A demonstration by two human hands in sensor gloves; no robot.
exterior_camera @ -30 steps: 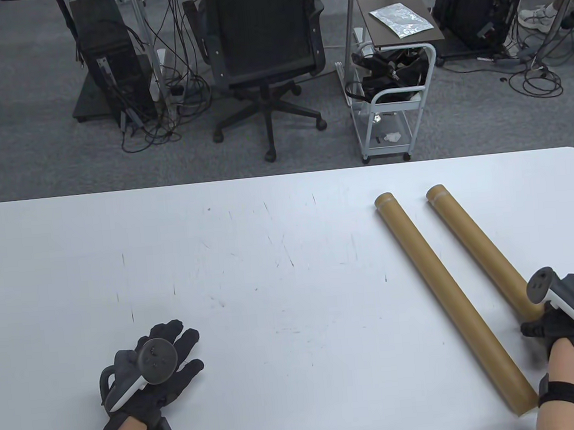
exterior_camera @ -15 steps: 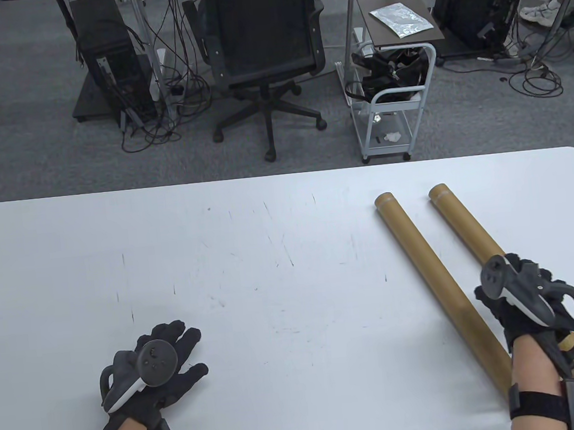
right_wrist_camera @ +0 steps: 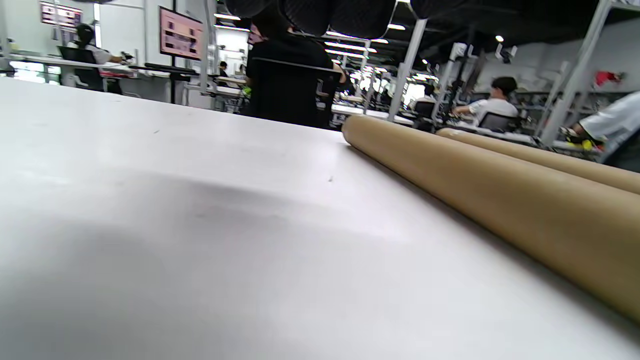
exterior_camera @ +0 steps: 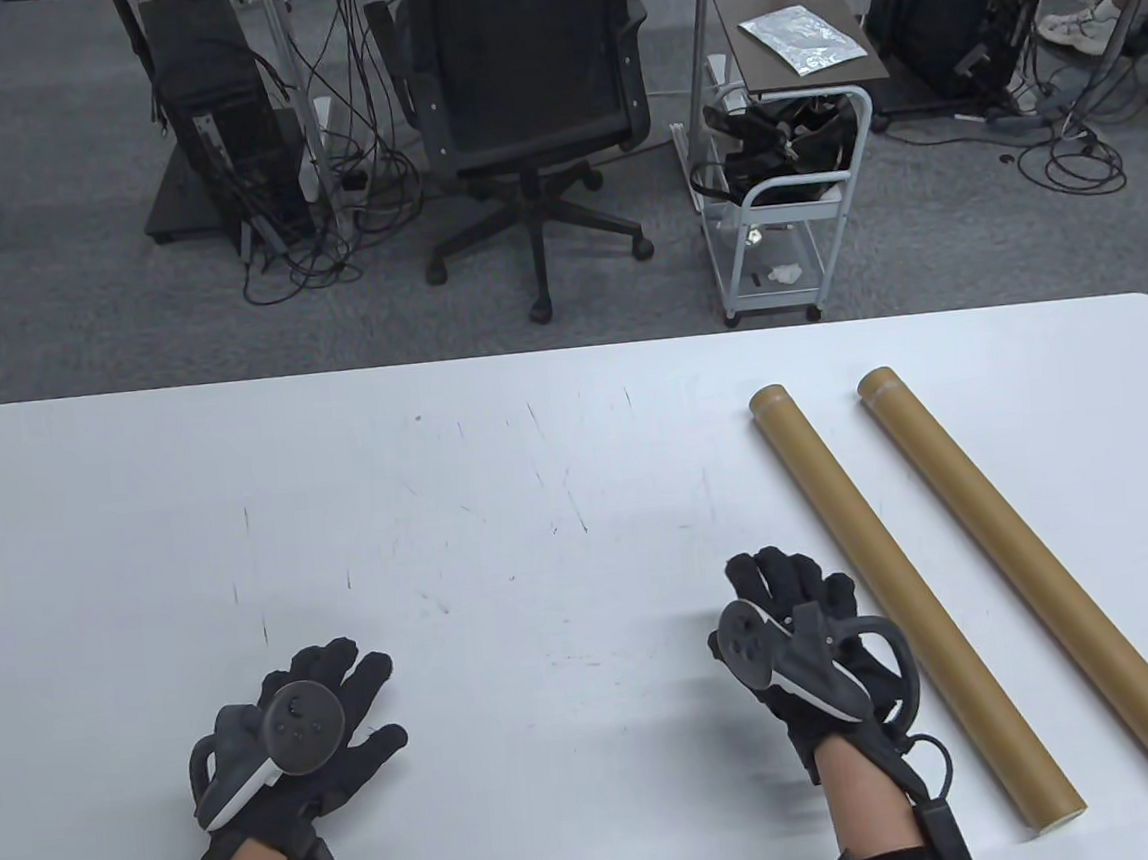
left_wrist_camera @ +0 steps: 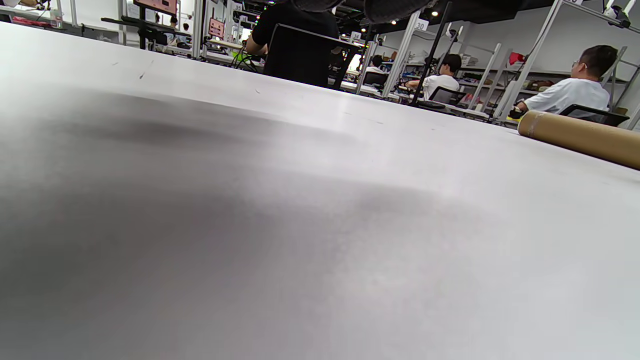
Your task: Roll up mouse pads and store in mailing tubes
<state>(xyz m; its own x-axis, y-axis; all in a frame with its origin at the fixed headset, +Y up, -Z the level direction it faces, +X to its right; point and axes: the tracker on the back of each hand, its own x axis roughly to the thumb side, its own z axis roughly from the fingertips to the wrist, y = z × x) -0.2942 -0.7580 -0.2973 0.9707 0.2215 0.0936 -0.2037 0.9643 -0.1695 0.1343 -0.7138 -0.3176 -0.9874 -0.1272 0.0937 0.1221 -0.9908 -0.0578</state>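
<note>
Two brown cardboard mailing tubes lie side by side on the right of the white table (exterior_camera: 496,457), running from the far middle toward the near right corner: the left tube (exterior_camera: 910,596) and the right tube (exterior_camera: 1038,575). Both show in the right wrist view, the near tube (right_wrist_camera: 500,200) and the far tube (right_wrist_camera: 550,160). The left wrist view catches one tube end (left_wrist_camera: 580,137). My right hand (exterior_camera: 789,597) rests flat on the table just left of the left tube, fingers spread, holding nothing. Flat at the near left rests my left hand (exterior_camera: 340,686), also empty. No mouse pad is in view.
Beyond the table's far edge stand an office chair (exterior_camera: 530,103), a small white cart (exterior_camera: 784,191) and computer racks with cables on the floor. People sit at desks in the background of the wrist views.
My right hand let go of the right tube, which now lies parallel to the left one, and moved left across the tubes onto the table. My left hand barely shifted.
</note>
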